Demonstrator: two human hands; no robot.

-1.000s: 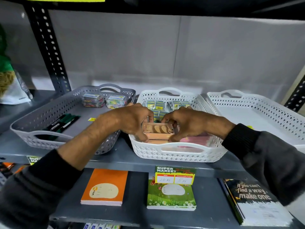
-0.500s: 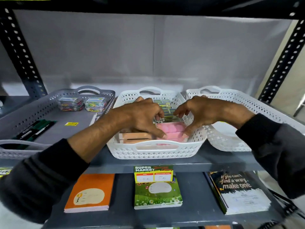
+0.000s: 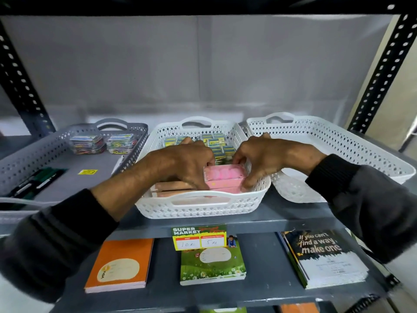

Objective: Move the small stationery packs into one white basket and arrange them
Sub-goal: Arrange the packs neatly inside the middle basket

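A white basket (image 3: 198,207) stands in the middle of the shelf. Inside it, pink packs (image 3: 223,177) are stacked at the front right, tan packs (image 3: 171,188) lie at the front left, and several small yellow-and-blue packs (image 3: 216,143) fill the back. My left hand (image 3: 187,161) grips the left side of the top pink pack. My right hand (image 3: 259,159) grips its right side, thumb low against the stack. The pack sits slightly raised on the pile.
A second white basket (image 3: 338,141) stands to the right, touching the middle one. A grey basket (image 3: 29,159) at the left holds two clear packs of coloured clips (image 3: 101,143) and dark pens (image 3: 38,179). Notebooks (image 3: 119,265) and a price tag (image 3: 198,237) lie on the lower shelf.
My hands went from the tan packs at the front left to the pink stack at the front right and now hold the top pink pack. The view shifted right.
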